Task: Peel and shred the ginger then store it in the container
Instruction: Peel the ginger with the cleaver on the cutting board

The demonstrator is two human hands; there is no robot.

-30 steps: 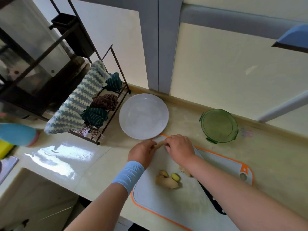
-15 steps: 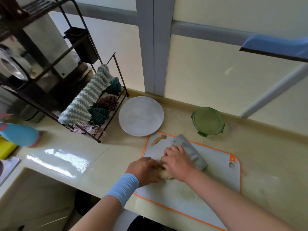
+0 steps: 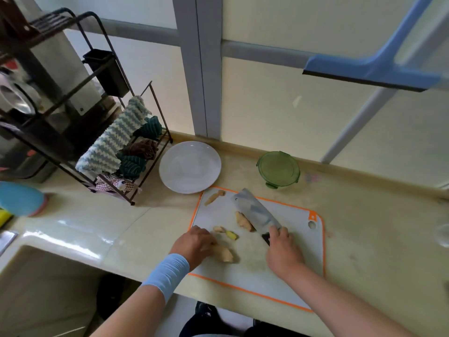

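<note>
- The green container point(image 3: 278, 169) is sitting lidded on the table point(image 3: 364, 227), its contents unclear;
- the left hand point(image 3: 194, 244) is clasping ginger point(image 3: 224, 254) on the cutting board point(image 3: 255, 276), fingers curled;
- the right hand point(image 3: 283, 249) is gripping the cleaver point(image 3: 254, 210), fingers clenched.

We see a white plastic cutting board with an orange rim point(image 3: 294, 276) on the pale counter. The right hand point(image 3: 283, 251) grips the dark handle of a broad steel cleaver point(image 3: 255, 210), whose blade lies beside a ginger piece point(image 3: 244, 221). The left hand point(image 3: 194, 244) holds a large knobbly ginger root point(image 3: 224, 254). Behind the board stand a round white plate point(image 3: 189, 166) and a green lidded container point(image 3: 278, 169).
</note>
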